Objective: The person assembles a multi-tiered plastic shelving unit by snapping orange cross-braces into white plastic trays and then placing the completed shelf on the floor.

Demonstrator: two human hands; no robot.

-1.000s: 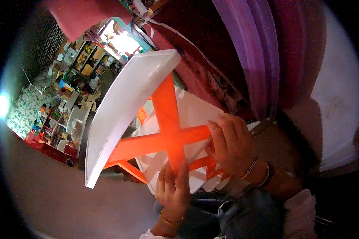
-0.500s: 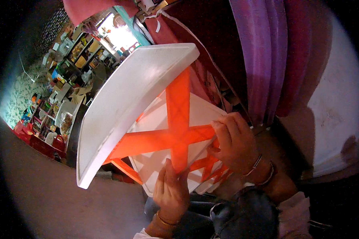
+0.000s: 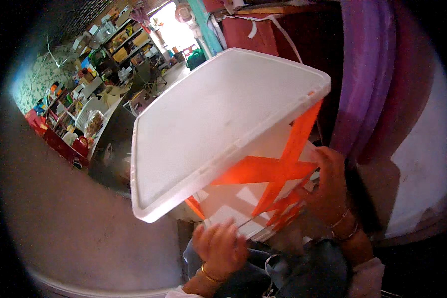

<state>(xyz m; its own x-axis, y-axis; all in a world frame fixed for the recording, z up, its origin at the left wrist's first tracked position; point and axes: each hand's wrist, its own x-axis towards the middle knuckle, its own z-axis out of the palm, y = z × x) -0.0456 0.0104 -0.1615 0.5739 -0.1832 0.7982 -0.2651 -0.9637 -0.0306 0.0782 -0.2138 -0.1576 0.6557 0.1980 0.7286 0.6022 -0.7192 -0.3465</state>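
In front of me is a white plastic rack (image 3: 223, 119), tilted, with its broad rimmed panel turned up to the left. Bright orange crossed braces (image 3: 280, 174) join this panel to another white panel (image 3: 233, 206) below, and more orange pieces show beneath that. My right hand (image 3: 328, 186) grips the right-hand end of a brace, fingers on top and thumb underneath. My left hand (image 3: 219, 248) is by the lower panel's near edge, its fingers loosely bent and slightly blurred, with nothing visible in them.
Shelves crowded with boxes (image 3: 126, 47) stand at the far left, near a bright doorway (image 3: 171, 30). A cluttered table (image 3: 109, 129) is below them. Purple curtains (image 3: 365, 74) hang at the right beside a pale wall (image 3: 414, 174). My lap (image 3: 303, 268) is below the rack.
The rack has shifted right and turned so its upper panel shows more of its face. My left hand has come off the brace's lower end; my right hand still grips its brace.
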